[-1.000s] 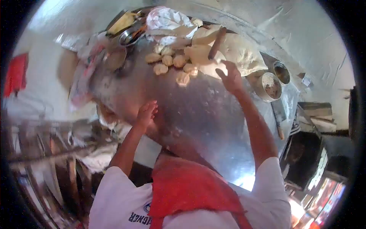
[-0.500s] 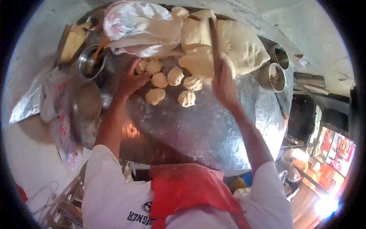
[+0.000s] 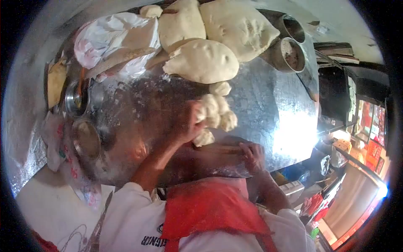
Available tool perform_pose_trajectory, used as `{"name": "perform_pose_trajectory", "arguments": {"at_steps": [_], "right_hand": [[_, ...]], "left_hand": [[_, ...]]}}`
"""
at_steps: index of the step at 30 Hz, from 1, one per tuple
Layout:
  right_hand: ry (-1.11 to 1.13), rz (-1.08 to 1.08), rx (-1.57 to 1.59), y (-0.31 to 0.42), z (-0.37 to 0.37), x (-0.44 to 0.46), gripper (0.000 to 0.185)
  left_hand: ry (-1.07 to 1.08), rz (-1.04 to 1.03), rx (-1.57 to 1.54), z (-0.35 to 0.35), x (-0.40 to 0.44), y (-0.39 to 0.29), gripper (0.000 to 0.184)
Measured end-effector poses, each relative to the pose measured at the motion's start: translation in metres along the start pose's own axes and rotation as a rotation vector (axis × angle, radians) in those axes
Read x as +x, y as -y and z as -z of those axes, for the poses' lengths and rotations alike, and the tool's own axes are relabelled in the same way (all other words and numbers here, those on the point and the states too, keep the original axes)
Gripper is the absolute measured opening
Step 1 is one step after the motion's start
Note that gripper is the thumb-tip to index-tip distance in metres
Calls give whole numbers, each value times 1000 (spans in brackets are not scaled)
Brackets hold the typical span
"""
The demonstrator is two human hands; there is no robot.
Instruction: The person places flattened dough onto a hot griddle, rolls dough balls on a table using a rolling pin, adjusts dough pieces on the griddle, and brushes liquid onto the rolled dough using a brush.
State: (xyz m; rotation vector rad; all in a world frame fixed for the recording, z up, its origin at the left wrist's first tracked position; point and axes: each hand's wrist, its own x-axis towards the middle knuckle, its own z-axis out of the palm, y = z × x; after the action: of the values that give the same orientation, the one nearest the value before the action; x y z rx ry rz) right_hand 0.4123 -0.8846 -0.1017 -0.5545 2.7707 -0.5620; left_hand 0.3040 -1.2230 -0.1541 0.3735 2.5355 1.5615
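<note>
Several pale dough balls [image 3: 212,111] sit bunched together on the metal worktop. My left hand [image 3: 189,122] is curled against their left side, its fingers partly blurred. One ball [image 3: 204,137] lies nearest to me, just below that hand. Close to the table's front edge, my right hand [image 3: 253,157] is closed around the end of a long brown stick-like tool [image 3: 224,149], which lies sideways; its exact kind is unclear. Beyond the balls rests a thick oval piece of dough [image 3: 205,61], with larger dough masses [image 3: 239,27] behind it.
A white plastic bag [image 3: 113,42] lies at the back left. Metal bowls [image 3: 77,98] stand on the left, and two metal containers [image 3: 292,56] stand at the back right. A knife-like utensil [image 3: 308,88] lies near the right edge.
The dough balls, spread out before, are now bunched farther right and nearer me, with my left hand beside them. My right hand has brought the stick-like tool from the dough to the front edge.
</note>
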Motion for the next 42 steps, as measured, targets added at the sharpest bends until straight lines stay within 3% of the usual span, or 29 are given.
{"name": "perform_pose_trajectory", "arguments": {"at_steps": [1, 3, 5, 7, 8, 9, 11, 13, 14, 15, 17, 18, 20, 22, 24, 26, 28, 30, 32, 36, 37, 38, 40, 41, 42], "right_hand": [[-8, -11, -14, -15, 4, -5, 58], [-35, -21, -41, -45, 14, -16, 62], [-80, -42, -46, -18, 47, 6, 62], [45, -132, -146, -33, 48, 3, 62], [-97, -11, -109, -59, 29, -11, 58], [-123, -12, -103, -55, 35, -8, 58], [-170, -15, -93, -44, 38, 1, 52], [-141, -105, -225, -83, 15, 11, 40], [-345, -21, -348, -106, 6, 21, 37], [-310, -24, -181, -113, 25, 38, 36], [-348, -71, -182, -118, 49, 76, 33], [-378, -121, -209, -123, 55, 97, 31], [-388, -108, -186, -128, 56, 106, 31], [-527, -80, -199, -140, 40, 92, 30], [-478, -88, -243, -152, 23, 43, 32], [-422, -87, -296, -162, 17, 2, 35], [-422, -43, -282, -174, 13, -39, 41], [-431, -35, -349, -192, 3, -47, 43], [-465, 1, -312, -192, 11, -46, 44], [-437, -8, -252, -186, 14, -47, 44], [-457, -6, -224, -180, 18, -46, 44], [-479, 0, -198, -178, 22, -45, 44], [-481, 9, -194, -184, 21, -43, 44], [-471, 7, -209, -184, 20, -46, 44], [-434, -4, -189, -178, 30, -50, 43]], "left_hand": [[114, -43, -52, -20, 28, -9, 58], [92, -231, -57, -40, 84, -58, 57], [68, -312, -8, -103, 138, -49, 55], [327, 17, -149, -101, 181, -90, 54], [325, 122, -224, -89, 186, -116, 54], [329, 106, -203, -83, 183, -122, 54], [1, -144, -172, -60, 154, -121, 54], [-39, -141, -187, -25, 99, -112, 58], [-60, -112, -94, -18, 64, -100, 57], [-86, -79, -5, -14, 26, -89, 57], [76, 214, 200, -8, -42, -103, 64], [51, 237, 211, -26, -78, -97, 64], [88, 108, 638, -75, -141, -78, 70], [-32, 132, 711, -104, -147, -103, 75], [-239, 108, 928, -128, -135, -89, 87], [-199, 348, 946, -114, -92, -87, 83], [-363, 398, 946, -103, -52, -56, 82], [-503, 391, 1031, -84, -12, -39, 71], [-459, 469, 982, -67, 15, -30, 55], [-637, 392, 957, -149, -14, -74, 41], [-647, 291, 1067, -169, -33, -74, 42], [-435, 444, 895, -180, -52, -99, 42], [-244, 636, 913, -201, -80, -144, 54], [-240, 651, 928, -208, -94, -151, 54], [-283, 517, 935, -218, -109, -153, 56]]}}
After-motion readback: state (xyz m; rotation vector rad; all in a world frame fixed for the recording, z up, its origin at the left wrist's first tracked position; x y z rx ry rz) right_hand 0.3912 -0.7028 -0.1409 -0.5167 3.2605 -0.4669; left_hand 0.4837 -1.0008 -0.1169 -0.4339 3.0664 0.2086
